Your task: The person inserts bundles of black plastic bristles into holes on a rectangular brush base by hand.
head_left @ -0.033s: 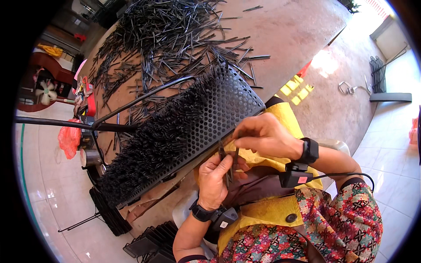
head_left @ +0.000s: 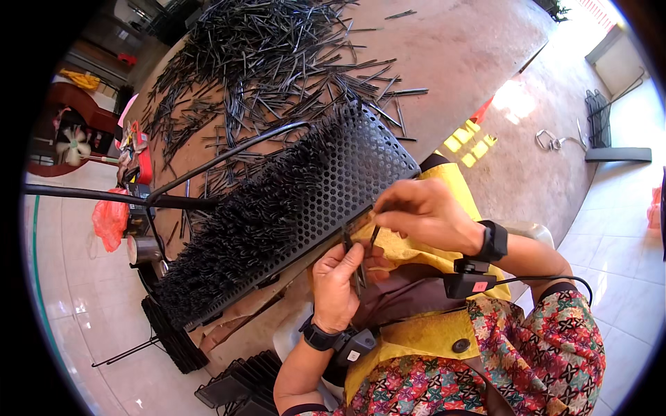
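My left hand (head_left: pixel 338 288) is closed, with thumb pressed against fingers, on a few thin black strips (head_left: pixel 361 276) that stick out above and below the grip. My right hand (head_left: pixel 431 216) is just above and to the right, fingers pinched around the upper part of a thin dark strip (head_left: pixel 375 234); its lower end reaches toward the left fingers. Beyond both hands, a black perforated panel (head_left: pixel 368 163) lies tilted across the table corner. Dense tufts of black strips (head_left: pixel 243 232) fill its left part, while bare holes show at its right and near edge.
A big heap of loose black strips (head_left: pixel 263 62) spreads over the brown table (head_left: pixel 444 55). A black metal rod (head_left: pixel 180 201) forks above the panel. At left stand a metal cup (head_left: pixel 142 249) and a red plastic bag (head_left: pixel 111 220). Black panels (head_left: pixel 243 381) lie below.
My right hand has shifted slightly to the right, with its strip. My left hand has barely moved.
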`<state>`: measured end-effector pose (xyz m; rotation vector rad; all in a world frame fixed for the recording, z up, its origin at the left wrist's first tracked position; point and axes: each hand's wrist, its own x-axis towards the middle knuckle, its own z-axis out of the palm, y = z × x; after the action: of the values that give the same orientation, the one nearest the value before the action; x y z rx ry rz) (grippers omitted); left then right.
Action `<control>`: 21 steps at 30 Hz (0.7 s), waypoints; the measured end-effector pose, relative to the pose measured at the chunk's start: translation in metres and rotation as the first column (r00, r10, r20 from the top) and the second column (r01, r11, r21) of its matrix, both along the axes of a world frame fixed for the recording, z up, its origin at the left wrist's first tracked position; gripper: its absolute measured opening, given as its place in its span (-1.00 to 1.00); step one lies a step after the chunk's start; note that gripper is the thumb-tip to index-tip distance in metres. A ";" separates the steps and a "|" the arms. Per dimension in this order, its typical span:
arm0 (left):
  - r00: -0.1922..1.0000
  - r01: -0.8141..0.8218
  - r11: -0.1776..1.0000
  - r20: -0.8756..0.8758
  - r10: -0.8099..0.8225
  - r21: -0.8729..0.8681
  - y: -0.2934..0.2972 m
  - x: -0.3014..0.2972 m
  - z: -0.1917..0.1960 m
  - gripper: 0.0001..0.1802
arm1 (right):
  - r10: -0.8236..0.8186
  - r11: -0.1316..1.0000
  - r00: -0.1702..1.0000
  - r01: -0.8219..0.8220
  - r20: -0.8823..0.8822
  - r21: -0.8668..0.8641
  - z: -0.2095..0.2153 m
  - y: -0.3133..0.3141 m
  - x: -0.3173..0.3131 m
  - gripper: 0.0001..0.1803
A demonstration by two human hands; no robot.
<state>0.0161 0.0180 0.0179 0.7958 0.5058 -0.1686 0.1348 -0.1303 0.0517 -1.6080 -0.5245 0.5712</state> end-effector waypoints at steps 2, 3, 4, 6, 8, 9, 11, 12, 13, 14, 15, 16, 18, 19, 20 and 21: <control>0.994 -0.084 0.996 -0.074 0.084 0.004 0.002 0.000 -0.002 -0.77 | 0.007 1.000 0.838 0.006 0.546 -0.023 0.002 -0.005 -0.005 -0.78; 0.996 -0.063 0.997 -0.060 0.061 -0.048 0.000 0.001 -0.001 -0.75 | 0.060 0.998 0.601 -0.061 0.797 -0.029 -0.007 -0.006 -0.009 -0.75; 0.995 -0.092 0.995 -0.035 0.091 -0.030 -0.002 0.001 -0.003 -0.75 | 0.091 0.991 0.291 -0.120 0.952 -0.058 -0.014 -0.007 -0.016 -0.71; 0.988 -0.152 0.988 0.015 0.152 0.004 -0.003 0.001 -0.010 -0.76 | 0.364 0.903 0.150 -0.298 0.919 -0.309 -0.020 -0.008 -0.027 -0.69; 0.989 -0.138 0.990 0.043 0.138 -0.007 -0.002 -0.001 -0.013 -0.78 | 0.387 0.878 0.232 -0.389 0.892 -0.280 -0.022 -0.009 -0.025 -0.73; 0.989 -0.147 0.989 0.022 0.146 0.006 -0.003 -0.002 -0.012 -0.79 | 0.305 0.911 0.396 -0.386 0.866 -0.144 -0.023 -0.008 -0.025 -0.75; 0.992 -0.121 0.993 0.030 0.121 0.000 -0.004 -0.001 -0.009 -0.80 | 0.130 0.946 0.686 -0.302 0.716 0.118 -0.026 -0.007 -0.024 -0.77; 0.994 -0.089 0.996 0.059 0.090 -0.018 -0.004 -0.001 -0.006 -0.79 | 0.075 0.978 0.833 -0.168 0.548 0.120 -0.026 -0.005 -0.024 -0.77; 0.994 -0.056 0.998 0.093 0.059 -0.033 -0.004 0.001 -0.002 -0.79 | -0.004 0.995 0.932 -0.033 0.361 0.096 -0.023 -0.001 -0.024 -0.76; 0.992 -0.040 0.999 0.122 0.038 0.010 -0.005 0.002 0.000 -0.79 | -0.101 0.994 0.981 0.095 0.163 0.044 -0.019 0.002 -0.022 -0.76; 0.989 -0.023 0.998 0.150 0.015 0.053 -0.006 0.001 0.001 -0.78 | -0.085 0.995 0.993 0.080 0.084 0.060 -0.016 0.006 -0.019 -0.80; 0.984 -0.004 0.995 0.179 -0.013 0.095 -0.008 0.002 0.002 -0.78 | -0.059 0.996 0.996 0.055 0.064 0.072 -0.017 0.007 -0.017 -0.80; 0.983 0.048 0.993 0.171 -0.066 0.107 -0.009 0.002 0.006 -0.78 | -0.010 0.995 1.000 0.007 0.025 0.096 -0.022 0.008 -0.015 -0.81; 0.986 0.049 0.992 0.152 -0.066 0.113 -0.009 0.001 0.008 -0.78 | 0.017 0.996 0.999 -0.014 -0.035 0.091 -0.023 0.008 -0.014 -0.81; 0.989 0.050 0.992 0.133 -0.065 0.118 -0.009 0.000 0.009 -0.78 | 0.010 0.996 0.996 -0.002 -0.088 0.089 -0.021 0.007 -0.012 -0.81; 0.993 0.038 0.995 0.105 -0.048 0.091 -0.009 0.001 0.009 -0.78 | 0.002 0.996 0.990 0.010 -0.141 0.086 -0.017 0.005 -0.009 -0.81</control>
<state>0.0170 0.0094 0.0268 0.8982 0.3974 -0.1431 0.1256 -0.1250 0.0345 -1.4743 -0.4349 0.6456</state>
